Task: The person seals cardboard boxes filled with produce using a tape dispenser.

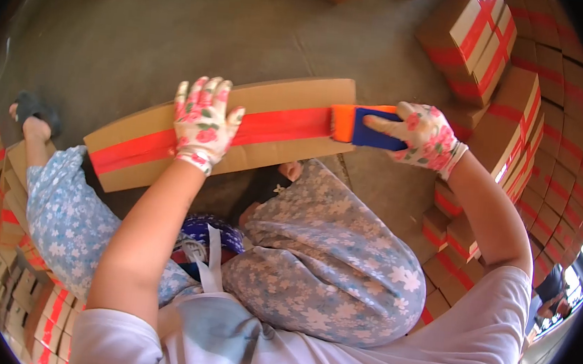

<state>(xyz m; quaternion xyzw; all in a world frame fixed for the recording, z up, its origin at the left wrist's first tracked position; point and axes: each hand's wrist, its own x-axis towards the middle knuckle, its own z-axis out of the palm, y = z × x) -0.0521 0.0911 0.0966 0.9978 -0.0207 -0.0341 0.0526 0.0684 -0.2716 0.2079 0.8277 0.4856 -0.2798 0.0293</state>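
Left hand (204, 122): gloved in floral print, open, fingers spread, laid across the long carton (278, 97) and its red tape (282, 126).
Right hand (426, 136): matching glove, closed round the blue-and-orange tape dispenser (363, 135), whose orange end meets the tape near the carton's right end.
Dispenser's handling: likely light and rigid; best held by the blue body, fingers clear of the orange end.
Carton's handling: probably stiff lengthwise, easily dented on its broad face; the tape may be slicker than the board. Weight cannot be judged from outside.
Carton's hold: by both short ends, or steadied with a flat palm.
Carton's look: long, narrow, plain brown, one bright red strip running lengthwise.
Carton's place: before the person's bent legs (327, 254); its underside is hidden, so whether it rests on the grey floor (263, 34) is unclear.
Around: red-taped boxes (551, 184) stacked at right, more at left.
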